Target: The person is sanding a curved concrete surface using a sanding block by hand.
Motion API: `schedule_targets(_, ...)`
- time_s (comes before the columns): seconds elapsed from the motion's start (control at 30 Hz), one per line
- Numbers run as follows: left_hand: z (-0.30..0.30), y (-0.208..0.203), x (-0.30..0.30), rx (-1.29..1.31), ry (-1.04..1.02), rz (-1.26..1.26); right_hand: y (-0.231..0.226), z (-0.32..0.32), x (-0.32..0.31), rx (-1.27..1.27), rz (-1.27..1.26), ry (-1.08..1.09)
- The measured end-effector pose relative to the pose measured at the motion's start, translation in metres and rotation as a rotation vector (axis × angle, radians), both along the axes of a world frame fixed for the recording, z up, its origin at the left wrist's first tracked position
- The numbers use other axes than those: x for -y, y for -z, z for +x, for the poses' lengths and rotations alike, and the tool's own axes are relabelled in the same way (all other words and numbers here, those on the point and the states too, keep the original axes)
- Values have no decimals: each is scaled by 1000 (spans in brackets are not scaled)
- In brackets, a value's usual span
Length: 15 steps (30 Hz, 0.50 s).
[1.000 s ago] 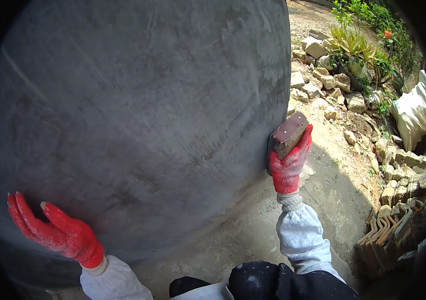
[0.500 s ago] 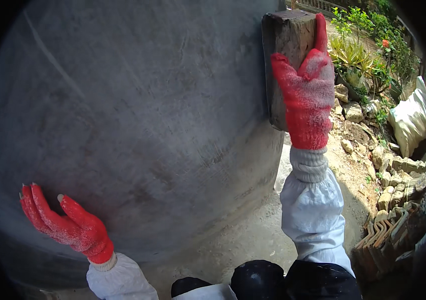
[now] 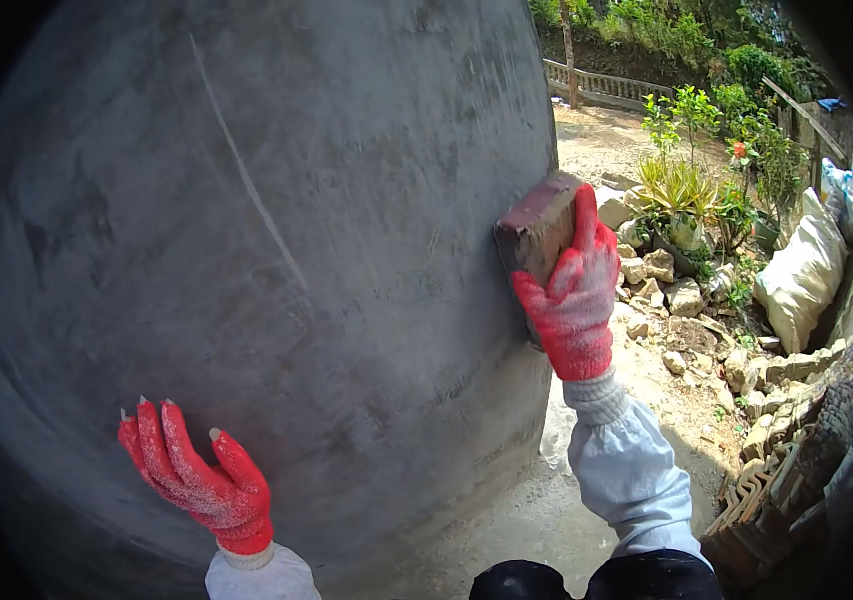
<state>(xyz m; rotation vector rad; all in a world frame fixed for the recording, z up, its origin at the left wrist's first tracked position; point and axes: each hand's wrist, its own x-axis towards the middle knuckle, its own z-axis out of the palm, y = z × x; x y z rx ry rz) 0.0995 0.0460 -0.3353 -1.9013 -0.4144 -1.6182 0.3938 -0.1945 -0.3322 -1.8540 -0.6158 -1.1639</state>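
Note:
A large curved grey cement wall (image 3: 346,300) fills the left and middle of the view, with a pale scratch running down its surface. My right hand (image 3: 576,290), in a red dusty work glove, grips a brown block-shaped float (image 3: 544,225) at the wall's right edge. The float's face is against the wall or very close to it, and a thin dark rim shows on that side. Lower left, my left hand (image 3: 204,480), also in a red glove, has its fingers spread in front of the wall. Whether its palm touches the cement is hard to tell.
Rocks (image 3: 661,268) and green plants (image 3: 686,190) line the ground to the right. A white sack (image 3: 801,275) leans beyond them. Stacked roof tiles (image 3: 756,500) stand at the lower right. A low balustrade (image 3: 611,85) runs across the back.
The view has tilted up and shifted. My right hand and the float sit lower on the wall's right edge. My left hand appears farther right, fingers still spread.

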Motion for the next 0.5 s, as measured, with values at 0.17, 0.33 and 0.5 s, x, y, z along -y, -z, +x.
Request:
schedule_targets(0.17, 21, -2, 8, 14, 66, 63, -200, 33, 22, 272, 303, -129)
schedule_targets(0.33, 6, 0, -4, 16, -22, 99, -78, 41, -11, 157, 230, -81)
schedule_targets(0.5, 10, 0, -2, 32, -5, 89, 252, 16, 8, -295, 242, 109)
